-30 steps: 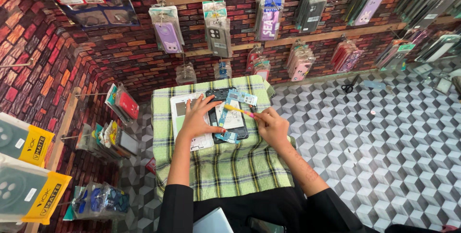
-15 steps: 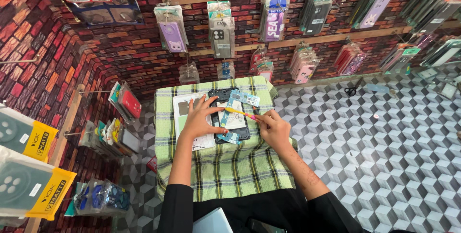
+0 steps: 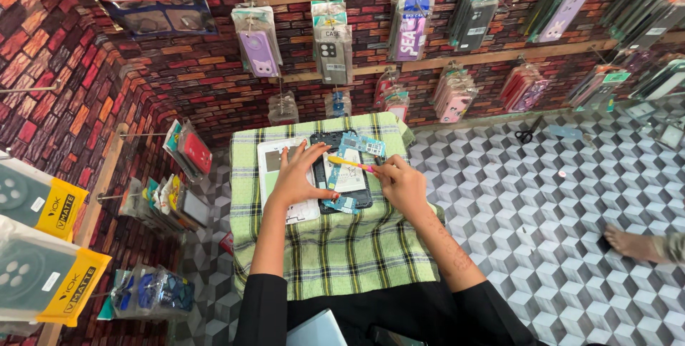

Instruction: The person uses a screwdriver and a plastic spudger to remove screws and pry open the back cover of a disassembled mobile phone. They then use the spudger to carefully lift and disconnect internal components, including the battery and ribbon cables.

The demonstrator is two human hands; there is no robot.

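An opened phone [image 3: 345, 175] with its back off lies on a green checked cloth [image 3: 335, 253] over a small table. My left hand [image 3: 298, 178] rests flat on the phone's left side, fingers spread, steadying it. My right hand [image 3: 401, 186] grips a thin yellow and pink tool [image 3: 351, 164], its tip pointing left over the phone's upper part. A blue circuit part [image 3: 364, 145] sits at the phone's top right. A white sheet [image 3: 278, 157] lies under my left hand.
Packaged phone cases [image 3: 332, 39] hang in rows on the brick-pattern wall behind. More packets [image 3: 182, 153] hang on hooks at the left. Scissors [image 3: 526, 132] lie on the patterned floor at the right, and another person's bare foot [image 3: 631, 242] shows at the right edge.
The head view has shifted slightly. Both hands stay on the phone, the right hand's tool moving only a little over it.
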